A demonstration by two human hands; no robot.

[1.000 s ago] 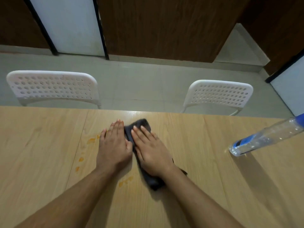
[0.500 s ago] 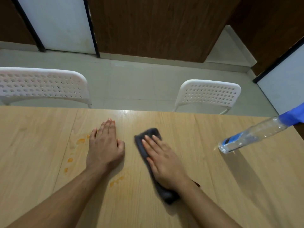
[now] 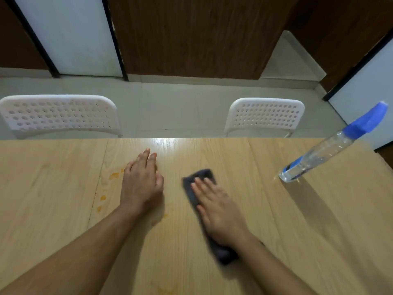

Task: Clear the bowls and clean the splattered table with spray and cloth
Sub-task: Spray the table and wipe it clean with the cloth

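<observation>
Your right hand lies flat on the dark cloth, fingers straight and together, pressing it to the table. The hand covers most of the cloth: you see only its far end past the fingertips, a strip along the left of the hand, and a dark bunch at the wrist. That near end and the hand itself are smeared by motion blur, so the cloth's folds cannot be read.

Your left hand rests palm down on the table, well left of the cloth, fingers straight and holding nothing. Its thumb edge is blurred too.

Orange splatters sit just left of your left hand, with smaller drops nearer you along a board seam. A fainter smear shows by your left wrist, and another at the bottom edge is cut off by the frame. Whether more stain lies under your left hand or forearm cannot be told.

The spray bottle stands at the far right of the table, well apart from the cloth; the wide lens makes it look tilted. It is clear with a blue head; its label is too small to read.

Two white chairs stand beyond the far edge, only their perforated backs showing; the left one is cut by the frame edge.
</observation>
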